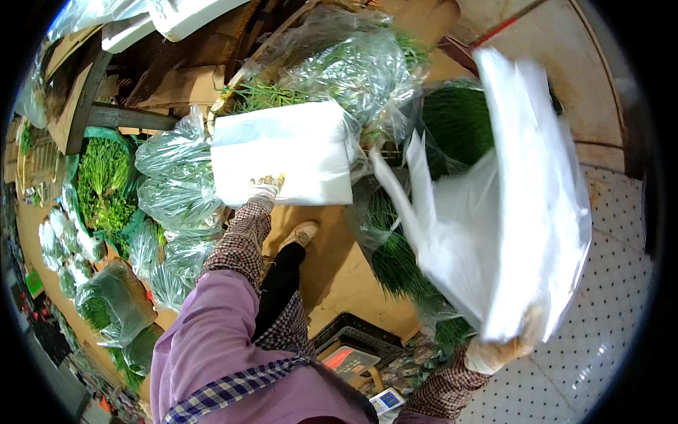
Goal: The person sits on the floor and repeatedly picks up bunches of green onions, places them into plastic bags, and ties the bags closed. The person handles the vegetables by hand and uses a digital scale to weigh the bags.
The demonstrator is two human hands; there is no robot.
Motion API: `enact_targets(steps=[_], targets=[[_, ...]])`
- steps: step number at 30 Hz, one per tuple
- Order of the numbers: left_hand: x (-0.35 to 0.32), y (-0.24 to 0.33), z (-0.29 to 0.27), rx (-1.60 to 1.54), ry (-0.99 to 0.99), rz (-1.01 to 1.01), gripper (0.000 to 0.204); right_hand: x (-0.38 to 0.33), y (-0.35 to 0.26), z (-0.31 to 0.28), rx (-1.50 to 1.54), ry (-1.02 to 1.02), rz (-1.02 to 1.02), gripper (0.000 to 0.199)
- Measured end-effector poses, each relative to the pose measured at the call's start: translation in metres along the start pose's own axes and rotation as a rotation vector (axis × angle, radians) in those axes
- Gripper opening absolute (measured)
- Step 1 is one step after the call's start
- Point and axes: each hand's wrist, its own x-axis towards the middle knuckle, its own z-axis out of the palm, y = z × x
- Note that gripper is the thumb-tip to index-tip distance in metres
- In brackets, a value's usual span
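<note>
My left hand [266, 189] wears a light glove and lies with its fingers stretched out on a flat white rectangular pile [282, 148] that looks like stacked plastic sheets or bags. Out to the right, my right hand [505, 346], also gloved, grips the lower edge of a large white plastic bag [522, 184]. The bag is spread and partly blurred by motion, with two narrow strips standing out from its left side. It hangs over bundles of thin green stalks [388, 240] and hides part of them.
Clear bags of greens [176, 184] lie left of the white pile, with more wrapped greens [360, 71] beyond it. Leafy herbs [102, 169] fill a green-lined container at far left. Near my body are a black crate [367, 336] and a scale-like device [351, 362]. Dotted flooring [565, 381] lies right.
</note>
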Motion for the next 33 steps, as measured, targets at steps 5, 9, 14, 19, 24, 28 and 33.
enact_targets(steps=[5, 9, 14, 19, 24, 28, 33], targets=[[-0.024, -0.008, -0.064, -0.054, -0.013, -0.009, 0.068, 0.048, 0.01, 0.101, -0.211, -0.245, -0.502, 0.031], [-0.067, 0.02, -0.078, -0.324, 0.3, 0.12, 0.091, 0.057, -0.007, 0.158, 0.373, -0.071, 0.166, 0.03], [-0.171, 0.091, -0.094, -1.235, 0.583, 0.716, 0.131, 0.055, -0.003, 0.139, 0.36, -0.141, 0.265, 0.035], [-0.233, 0.146, -0.1, -1.089, 0.622, 1.069, 0.138, 0.032, -0.04, 0.101, 0.512, -0.08, 0.331, 0.043], [-0.274, 0.157, -0.076, -1.283, 0.757, 0.872, 0.102, -0.017, -0.077, 0.146, 0.761, -0.301, 0.303, 0.053], [-0.218, 0.109, -0.024, -1.065, 0.766, 0.471, 0.091, -0.07, -0.07, 0.216, 0.18, -0.662, -0.304, 0.065], [-0.092, -0.006, -0.017, -0.621, 0.955, -0.021, 0.079, -0.178, -0.003, 0.245, 0.341, -0.786, -0.266, 0.068]])
